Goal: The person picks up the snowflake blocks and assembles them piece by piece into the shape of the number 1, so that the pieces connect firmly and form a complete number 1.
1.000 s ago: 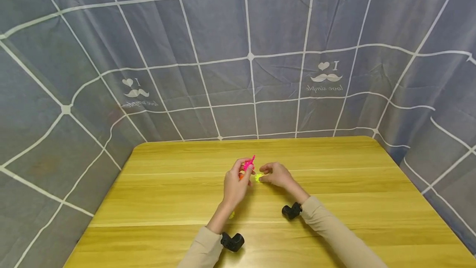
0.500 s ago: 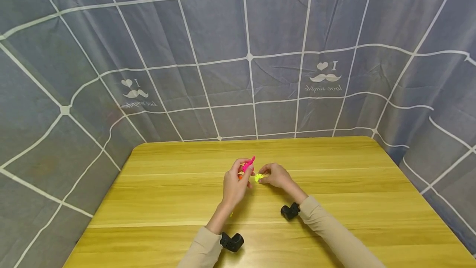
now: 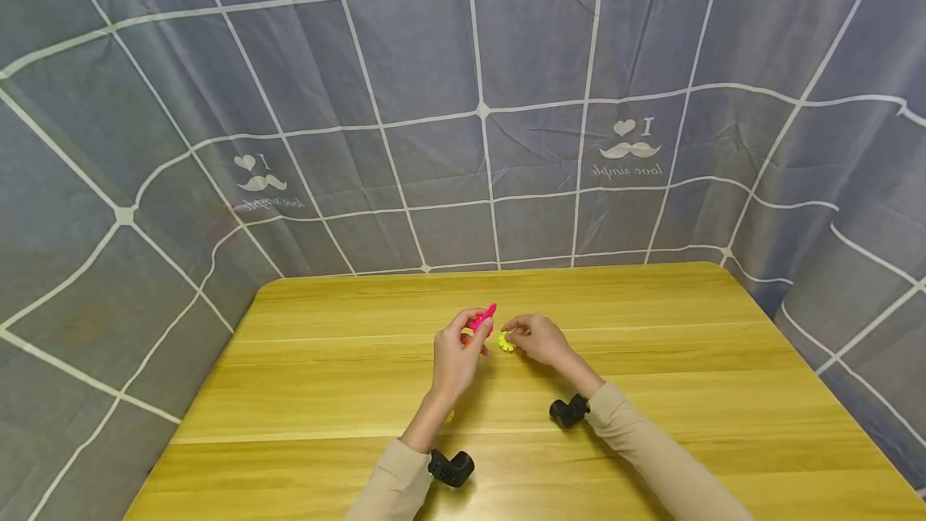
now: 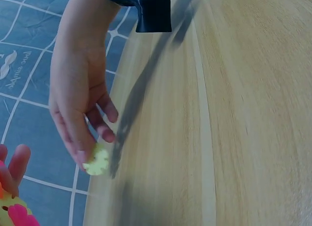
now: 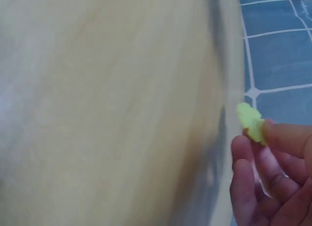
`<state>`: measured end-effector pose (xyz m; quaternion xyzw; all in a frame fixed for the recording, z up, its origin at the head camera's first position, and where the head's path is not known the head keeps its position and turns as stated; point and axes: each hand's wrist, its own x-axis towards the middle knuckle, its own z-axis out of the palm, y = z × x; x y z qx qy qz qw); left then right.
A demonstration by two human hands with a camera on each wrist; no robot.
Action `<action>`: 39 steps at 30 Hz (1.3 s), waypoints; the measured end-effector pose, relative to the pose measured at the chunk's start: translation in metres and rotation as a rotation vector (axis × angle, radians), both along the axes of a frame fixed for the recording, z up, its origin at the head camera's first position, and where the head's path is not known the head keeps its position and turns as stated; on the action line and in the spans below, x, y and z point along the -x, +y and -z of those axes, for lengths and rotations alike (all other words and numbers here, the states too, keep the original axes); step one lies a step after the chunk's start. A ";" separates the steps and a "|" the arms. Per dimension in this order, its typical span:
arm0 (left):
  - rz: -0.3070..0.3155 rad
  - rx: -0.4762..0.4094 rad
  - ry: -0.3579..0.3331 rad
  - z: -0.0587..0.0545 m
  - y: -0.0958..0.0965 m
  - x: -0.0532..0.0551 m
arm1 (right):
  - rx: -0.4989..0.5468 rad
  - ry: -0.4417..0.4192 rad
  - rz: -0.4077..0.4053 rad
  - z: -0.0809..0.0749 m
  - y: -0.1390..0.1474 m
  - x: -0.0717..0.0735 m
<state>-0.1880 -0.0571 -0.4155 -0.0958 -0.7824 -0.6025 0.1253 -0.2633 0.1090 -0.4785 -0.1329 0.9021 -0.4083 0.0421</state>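
Note:
My left hand (image 3: 454, 360) grips a small cluster of notched plastic snowflake discs: a pink disc (image 3: 483, 320) sticks up past the fingertips, with orange and yellow pieces partly hidden behind the fingers. At the lower left of the left wrist view, the cluster's yellow disc (image 4: 5, 214) shows beside pink. To the right, my right hand (image 3: 538, 338) pinches a single yellow disc (image 3: 506, 342) between thumb and fingers. It faces the cluster across a small gap. The right wrist view catches this yellow disc (image 5: 251, 122) nearly edge-on at the fingertips.
Another yellow disc (image 3: 449, 416) lies on the wooden table (image 3: 325, 392), partly hidden by my left wrist. A grey curtain (image 3: 434, 159) with white lines hangs behind the table and at both sides. Black wrist cameras (image 3: 452, 469) sit on both wrists.
The yellow disc in my right hand has turned, showing more of its notched face, and sits slightly farther from the cluster. My left hand keeps its grip with the pink disc tilted a little differently.

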 end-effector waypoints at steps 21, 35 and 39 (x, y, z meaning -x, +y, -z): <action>0.079 -0.029 -0.026 0.001 -0.002 0.003 | 0.233 0.019 0.021 -0.039 0.006 -0.011; 0.114 0.001 -0.066 0.003 -0.001 0.001 | 0.367 0.050 0.099 -0.059 0.003 -0.016; 0.127 -0.009 -0.068 0.003 -0.001 0.000 | 0.400 0.067 0.117 -0.063 0.002 -0.018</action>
